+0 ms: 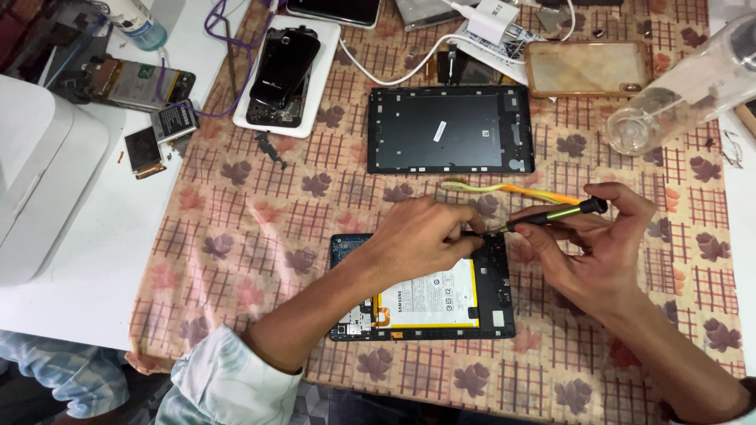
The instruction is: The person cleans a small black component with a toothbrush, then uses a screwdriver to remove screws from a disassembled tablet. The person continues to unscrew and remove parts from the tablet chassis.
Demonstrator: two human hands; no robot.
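In the lower centre of the frame, the left hand (421, 236) presses on an opened tablet (425, 303), and the right hand (598, 248) holds a screwdriver (551, 214) against its upper edge.

Spare parts crowd the worktop (236, 236)!
Black back cover (450, 130) up top, gold phone (589, 68) beside it, clear bottle (683, 86) far right.

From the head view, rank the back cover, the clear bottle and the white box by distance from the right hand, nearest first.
Measured from the right hand:
1. Back cover, just above it, mid-table.
2. Clear bottle, upper right, only somewhat farther.
3. White box, far left edge.
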